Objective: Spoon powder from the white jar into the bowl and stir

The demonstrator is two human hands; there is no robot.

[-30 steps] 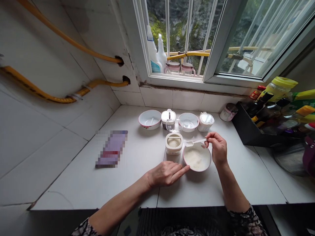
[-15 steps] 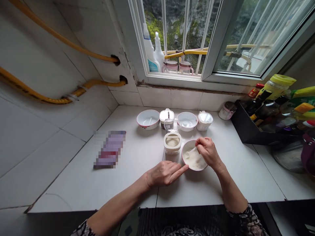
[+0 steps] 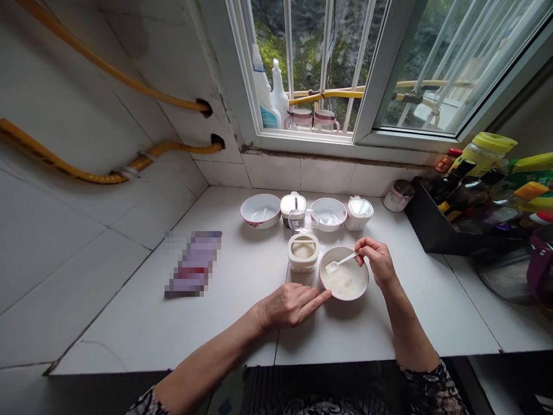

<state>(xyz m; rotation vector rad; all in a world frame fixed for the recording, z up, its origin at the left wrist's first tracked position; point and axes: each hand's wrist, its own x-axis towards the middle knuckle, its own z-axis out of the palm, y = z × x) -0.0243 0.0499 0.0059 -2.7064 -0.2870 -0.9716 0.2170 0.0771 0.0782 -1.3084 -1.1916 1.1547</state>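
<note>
Pinched in my right hand (image 3: 377, 260) is a small white spoon (image 3: 343, 262), its scoop hanging over a white bowl (image 3: 362, 288) with a pinkish rim. Pale, fine powder (image 3: 339, 282) lies in the bottom of that bowl. My left hand (image 3: 294, 302) rests by the bowl's near left side, fingers stretched out and a fingertip touching the rim. Just left of the bowl stands a seasoning jar (image 3: 303, 259) with its clear lid (image 3: 302, 219) flipped up and pale grains inside.
Behind stand a larger bowl (image 3: 260, 212), a lidded jar (image 3: 293, 206), another bowl (image 3: 329, 214) and a second lidded jar (image 3: 359, 213). A blurred purple packet (image 3: 196, 265) lies left. At right, a black box (image 3: 444, 230) holds several bottles, with a small jar (image 3: 398, 196) beside it.
My right hand has moved right and slightly up, lifting the spoon's scoop off the powder so it shows above the bowl. My left hand stays in place.
</note>
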